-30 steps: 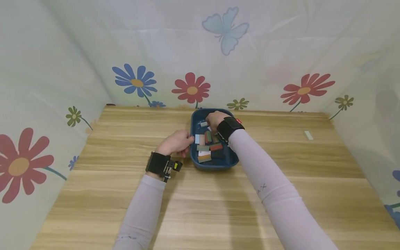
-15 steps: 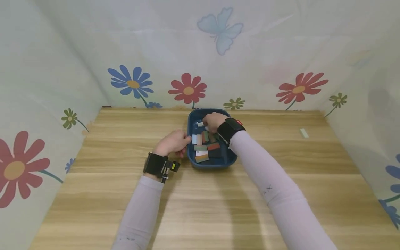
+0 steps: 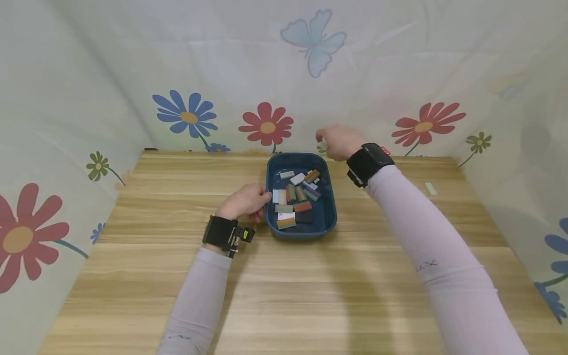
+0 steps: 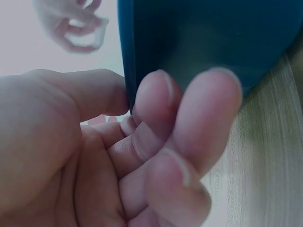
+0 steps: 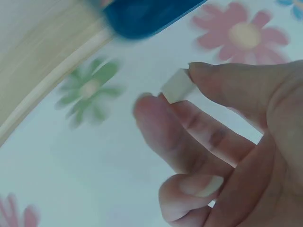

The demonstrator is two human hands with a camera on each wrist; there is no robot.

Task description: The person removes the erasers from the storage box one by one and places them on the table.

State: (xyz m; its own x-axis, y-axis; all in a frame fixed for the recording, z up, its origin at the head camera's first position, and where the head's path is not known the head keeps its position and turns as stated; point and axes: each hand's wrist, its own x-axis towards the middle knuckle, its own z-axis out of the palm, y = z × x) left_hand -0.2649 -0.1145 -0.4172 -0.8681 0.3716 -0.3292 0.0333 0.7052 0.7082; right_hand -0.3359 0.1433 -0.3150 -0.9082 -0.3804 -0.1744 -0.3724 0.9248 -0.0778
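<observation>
A blue plastic tub (image 3: 327,214) stands on the wooden table with several small blocks in it, among them a red one (image 3: 302,206), an orange one (image 3: 286,223) and a green one (image 3: 284,209). My left hand (image 3: 245,201) holds the tub's left rim; the left wrist view shows the thumb at the edge and curled fingers along the outer wall. Raised beyond the tub's far right corner, my right hand (image 3: 340,142) pinches a small white block (image 5: 178,86) between thumb and fingers.
One pale green block (image 3: 430,188) lies alone on the table (image 3: 390,217) at the right. A flowered cloth backdrop (image 3: 222,59) hangs behind the table's far edge and along both sides.
My right hand has come up out of the tub and moved right and away with the white block, uncovering blocks beneath. The left hand stays at the rim.
</observation>
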